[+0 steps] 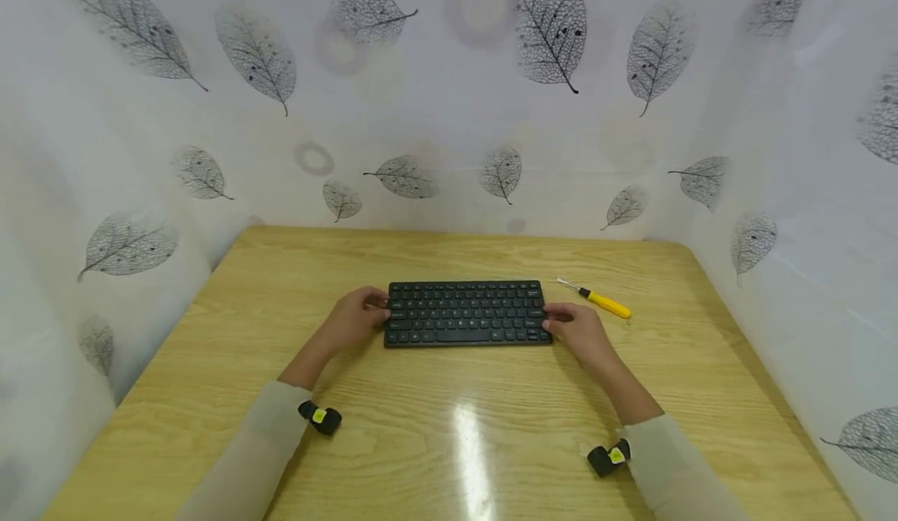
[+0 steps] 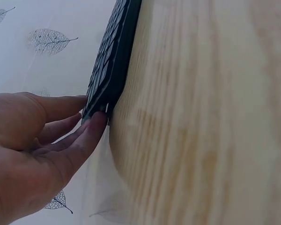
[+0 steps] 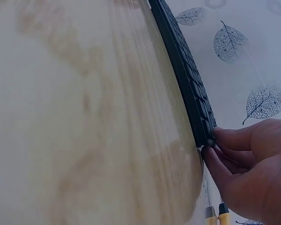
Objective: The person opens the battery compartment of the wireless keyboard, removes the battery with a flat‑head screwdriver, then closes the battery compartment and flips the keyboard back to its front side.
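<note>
A black keyboard [image 1: 466, 314] lies lengthwise across the wooden table, keys up. At its left end my left hand [image 1: 354, 320] pinches the edge; in the left wrist view the thumb is at the key side and fingertips [image 2: 97, 123] touch the end and underside. My right hand [image 1: 578, 334] pinches the opposite end, with the thumb [image 3: 229, 138] over the top edge in the right wrist view and a finger beneath the corner. A screwdriver [image 1: 606, 303] with a yellow handle lies just beyond the right hand, touched by neither hand.
The wooden table [image 1: 393, 443] has a bright glare streak near its front. Pale cloth [image 1: 449, 115] printed with dark leaves hangs behind the table and on both sides. A black wrist device [image 1: 323, 418] sits on each sleeve cuff.
</note>
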The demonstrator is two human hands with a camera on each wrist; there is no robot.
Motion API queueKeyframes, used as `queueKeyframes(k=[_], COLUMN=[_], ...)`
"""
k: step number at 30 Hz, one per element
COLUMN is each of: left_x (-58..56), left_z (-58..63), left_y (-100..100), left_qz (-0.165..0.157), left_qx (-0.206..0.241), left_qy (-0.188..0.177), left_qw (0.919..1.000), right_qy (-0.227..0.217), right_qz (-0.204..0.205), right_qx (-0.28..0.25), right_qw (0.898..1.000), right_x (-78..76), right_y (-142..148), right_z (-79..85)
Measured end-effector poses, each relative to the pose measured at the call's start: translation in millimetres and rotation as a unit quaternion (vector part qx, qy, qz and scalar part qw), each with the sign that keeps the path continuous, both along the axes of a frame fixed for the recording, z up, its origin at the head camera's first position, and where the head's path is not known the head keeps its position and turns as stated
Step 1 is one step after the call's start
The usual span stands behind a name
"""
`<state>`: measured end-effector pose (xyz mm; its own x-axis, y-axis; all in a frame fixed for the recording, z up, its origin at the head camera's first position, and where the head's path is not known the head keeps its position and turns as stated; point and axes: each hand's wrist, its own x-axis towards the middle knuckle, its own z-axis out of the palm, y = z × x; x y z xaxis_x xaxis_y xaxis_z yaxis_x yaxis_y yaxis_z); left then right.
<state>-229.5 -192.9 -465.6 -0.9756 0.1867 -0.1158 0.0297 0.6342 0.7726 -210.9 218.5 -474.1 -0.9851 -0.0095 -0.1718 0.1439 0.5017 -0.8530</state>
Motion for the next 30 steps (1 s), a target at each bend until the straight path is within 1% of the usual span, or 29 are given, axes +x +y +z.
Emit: queueKeyframes(k=[2, 9, 13, 16, 19, 23, 26, 30], left_x=[-2.8, -7.3, -10.4, -15.6, -21.2, -24.9, -25.9, -27.2], left_z=[0.4, 0.4, -0.1, -1.9, -3.3, -3.1, -2.4, -1.9], left_y=[-1.1, -1.5, -2.0, -2.6, -3.5, -3.4, -1.5, 1.7], left_qz=[0.003, 0.0, -0.002, -0.006, -0.01, -0.015, -0.011, -0.004], left_qx=[0.008, 0.0, 0.021, 0.048, 0.065, 0.071, 0.078, 0.088], left_qy=[0.0, -0.008, -0.012, -0.013, -0.011, -0.013, -0.025, -0.032], left_qw=[1.0, 1.0, 0.9997, 0.9987, 0.9978, 0.9973, 0.9966, 0.9956], right_qy=[-0.001, -0.007, -0.005, -0.001, -0.007, -0.015, -0.01, -0.002], right_qz=[0.002, 0.006, 0.009, 0.018, 0.027, 0.041, 0.051, 0.053], right_qx=[0.0, 0.005, 0.017, 0.034, 0.041, 0.041, 0.044, 0.054], right_qw=[1.0, 1.0, 1.0, 0.999, 0.999, 0.998, 0.998, 0.997], right_x=[0.4, 4.8, 8.9, 12.9, 16.4, 19.3, 20.1, 20.0], right_y=[-0.3, -4.3, -2.4, 0.6, 3.6, 5.5, 5.0, 3.1], right_z=[-0.8, -0.5, 2.4, 3.8, 4.4, 3.6, 3.0, 3.4])
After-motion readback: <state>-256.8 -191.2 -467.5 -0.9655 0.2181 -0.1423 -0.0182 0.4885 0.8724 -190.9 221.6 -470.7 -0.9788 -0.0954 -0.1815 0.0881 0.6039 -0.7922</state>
